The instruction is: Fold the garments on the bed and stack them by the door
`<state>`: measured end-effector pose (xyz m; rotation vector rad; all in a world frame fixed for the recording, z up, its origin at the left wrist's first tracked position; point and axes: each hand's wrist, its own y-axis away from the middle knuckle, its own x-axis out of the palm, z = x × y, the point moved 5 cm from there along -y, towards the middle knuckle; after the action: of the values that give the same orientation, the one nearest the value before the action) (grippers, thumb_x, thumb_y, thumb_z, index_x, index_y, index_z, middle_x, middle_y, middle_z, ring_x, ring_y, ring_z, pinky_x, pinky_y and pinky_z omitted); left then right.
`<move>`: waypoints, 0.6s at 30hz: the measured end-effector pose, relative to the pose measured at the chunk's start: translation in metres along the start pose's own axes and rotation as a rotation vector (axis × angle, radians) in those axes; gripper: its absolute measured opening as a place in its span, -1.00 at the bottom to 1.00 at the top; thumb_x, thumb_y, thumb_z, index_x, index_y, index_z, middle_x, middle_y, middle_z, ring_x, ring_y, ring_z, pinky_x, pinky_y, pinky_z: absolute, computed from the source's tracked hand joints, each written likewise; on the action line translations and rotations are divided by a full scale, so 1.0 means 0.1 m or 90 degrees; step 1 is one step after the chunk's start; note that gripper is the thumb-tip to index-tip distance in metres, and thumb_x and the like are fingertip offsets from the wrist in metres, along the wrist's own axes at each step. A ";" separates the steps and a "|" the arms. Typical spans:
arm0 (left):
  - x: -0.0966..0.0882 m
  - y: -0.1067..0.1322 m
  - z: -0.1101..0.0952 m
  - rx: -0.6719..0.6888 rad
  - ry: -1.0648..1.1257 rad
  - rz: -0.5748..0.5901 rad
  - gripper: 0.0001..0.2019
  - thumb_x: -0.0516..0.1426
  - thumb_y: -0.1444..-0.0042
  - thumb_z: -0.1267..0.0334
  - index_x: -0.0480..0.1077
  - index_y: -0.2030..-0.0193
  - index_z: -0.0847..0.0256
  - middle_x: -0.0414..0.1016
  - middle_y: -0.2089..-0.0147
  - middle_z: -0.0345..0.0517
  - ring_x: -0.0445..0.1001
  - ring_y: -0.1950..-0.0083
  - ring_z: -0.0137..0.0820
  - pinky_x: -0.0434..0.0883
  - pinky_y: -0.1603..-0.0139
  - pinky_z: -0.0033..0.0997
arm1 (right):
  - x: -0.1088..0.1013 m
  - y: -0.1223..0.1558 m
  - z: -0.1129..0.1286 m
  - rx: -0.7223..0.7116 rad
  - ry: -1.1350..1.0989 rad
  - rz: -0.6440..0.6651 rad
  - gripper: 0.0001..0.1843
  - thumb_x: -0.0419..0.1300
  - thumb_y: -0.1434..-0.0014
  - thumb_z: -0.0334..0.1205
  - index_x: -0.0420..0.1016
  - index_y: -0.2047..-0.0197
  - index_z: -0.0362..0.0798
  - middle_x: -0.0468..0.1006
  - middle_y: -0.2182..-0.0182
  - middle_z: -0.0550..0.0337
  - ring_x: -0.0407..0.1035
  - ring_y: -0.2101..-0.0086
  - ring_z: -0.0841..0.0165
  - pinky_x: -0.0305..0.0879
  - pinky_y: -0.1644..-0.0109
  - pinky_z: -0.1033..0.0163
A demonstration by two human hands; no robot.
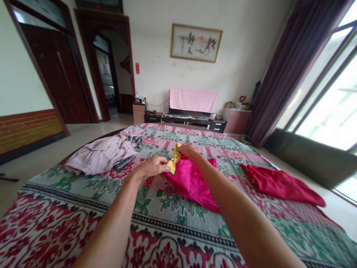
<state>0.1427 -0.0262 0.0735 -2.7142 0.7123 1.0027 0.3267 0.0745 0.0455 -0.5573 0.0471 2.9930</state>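
A bright pink garment [186, 180] lies on the patterned bedspread in front of me. Along its far left edge runs a yellow band [174, 159] with black lettering, which looks like a waistband. My left hand [153, 166] pinches the near end of this band between thumb and fingers. At the far end, my right hand [186, 150] is closed on the band, its fingertips partly hidden. My right forearm crosses above the pink cloth and covers some of it.
A folded red garment [283, 185] lies to the right on the bedspread [178, 230]. To the left is a crumpled pale pink garment [102, 153] with black-and-white patterned cloth. Beyond the bed stands a low cabinet [154, 118] with a pink cloth [193, 99] over a screen.
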 end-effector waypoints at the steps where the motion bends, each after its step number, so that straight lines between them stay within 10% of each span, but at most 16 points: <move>1: 0.03 -0.02 -0.09 0.030 0.027 -0.009 -0.71 0.12 0.06 0.09 0.47 0.29 0.25 0.43 0.45 -0.24 0.32 0.42 -0.47 0.22 0.44 -0.52 | -0.12 0.04 0.00 0.011 -0.030 -0.002 -0.89 0.28 -0.04 -0.27 0.46 0.41 -0.14 0.45 0.59 0.23 0.38 0.57 0.45 0.41 0.43 0.31; 9: 0.55 -0.25 -0.69 0.156 0.104 0.011 -0.71 0.13 0.01 0.11 0.49 0.28 0.30 0.47 0.42 -0.18 0.31 0.45 -0.52 0.23 0.42 -0.51 | -0.96 0.47 -0.18 0.054 -0.214 -0.057 -0.94 0.15 -0.11 -0.35 0.41 0.40 -0.13 0.45 0.54 0.26 0.35 0.57 0.52 0.35 0.47 0.43; 18: 1.34 -0.33 -0.88 0.194 0.019 0.031 -0.74 0.18 0.07 0.12 0.54 0.34 0.28 0.55 0.41 -0.14 0.42 0.39 -0.43 0.28 0.37 -0.48 | -1.33 0.88 -0.95 0.111 -0.259 -0.112 -0.79 0.27 -0.06 -0.14 0.41 0.40 -0.12 0.44 0.60 0.24 0.31 0.63 0.50 0.21 0.59 0.44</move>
<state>0.2977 -0.0756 0.0532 -2.4630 0.8630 0.7897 0.4759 -0.0301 0.0058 0.0668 0.2135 2.8286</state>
